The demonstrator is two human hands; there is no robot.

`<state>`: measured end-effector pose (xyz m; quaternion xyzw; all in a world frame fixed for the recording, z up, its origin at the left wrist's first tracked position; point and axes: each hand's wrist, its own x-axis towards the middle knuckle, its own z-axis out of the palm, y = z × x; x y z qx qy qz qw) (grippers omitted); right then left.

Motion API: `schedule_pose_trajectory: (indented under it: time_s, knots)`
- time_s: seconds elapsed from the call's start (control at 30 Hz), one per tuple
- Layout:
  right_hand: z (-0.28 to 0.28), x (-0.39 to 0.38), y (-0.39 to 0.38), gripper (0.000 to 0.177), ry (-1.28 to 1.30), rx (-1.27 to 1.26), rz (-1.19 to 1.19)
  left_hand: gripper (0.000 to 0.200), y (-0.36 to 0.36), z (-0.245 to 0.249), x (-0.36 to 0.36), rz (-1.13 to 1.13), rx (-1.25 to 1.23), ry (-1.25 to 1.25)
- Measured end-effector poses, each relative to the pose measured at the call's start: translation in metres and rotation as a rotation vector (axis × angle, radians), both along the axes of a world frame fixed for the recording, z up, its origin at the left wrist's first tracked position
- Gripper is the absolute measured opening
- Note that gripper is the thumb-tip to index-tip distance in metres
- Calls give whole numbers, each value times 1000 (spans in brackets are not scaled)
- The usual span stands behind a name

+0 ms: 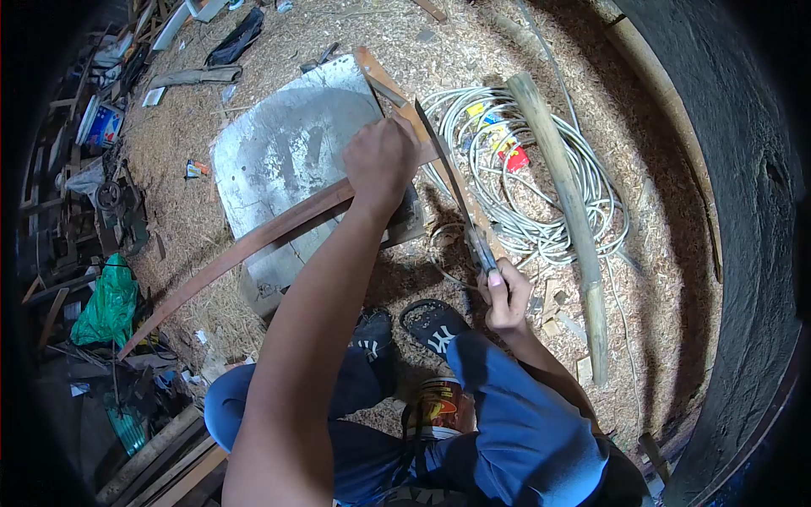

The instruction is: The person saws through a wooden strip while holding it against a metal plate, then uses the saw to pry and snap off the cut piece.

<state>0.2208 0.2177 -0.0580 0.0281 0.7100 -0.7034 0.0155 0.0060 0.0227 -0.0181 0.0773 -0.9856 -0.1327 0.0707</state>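
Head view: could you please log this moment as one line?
left hand: grips wooden strip on metal sheet | right hand: holds knife | nearby: cable coil, bamboo pole

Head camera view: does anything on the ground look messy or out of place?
Yes. Wood shavings cover the whole ground, and a loose white cable coil sprawls tangled, with a bamboo pole lying across it, right beside the knife in the right hand. The metal sheet looks scuffed.

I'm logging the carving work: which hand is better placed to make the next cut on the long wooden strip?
Probably the right: the right hand grips the knife, its blade reaching toward the wooden strip. The left hand pins that strip on the metal sheet.
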Motion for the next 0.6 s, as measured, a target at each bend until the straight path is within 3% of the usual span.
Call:
schedule_pose_trajectory:
  time_s: [0.17,0.2,0.33,0.43,0.5,0.6]
  knots:
    - [14,3,-2,35,-21,5,-21,44,-2,-2,1,-38,33,31]
    - [19,-5,-3,36,36,121,-3,44,-1,1,2,-38,34,35]
    - [-1,-10,-10,38,-5,13,-46,44,1,8,1,-29,40,38]
    - [14,6,0,38,-34,46,-19,44,4,7,2,-11,33,34]
    - [-3,21,-1,40,98,74,-101,45,3,8,0,6,17,46]
    - [23,5,0,40,-50,43,-26,44,2,6,3,-11,17,31]
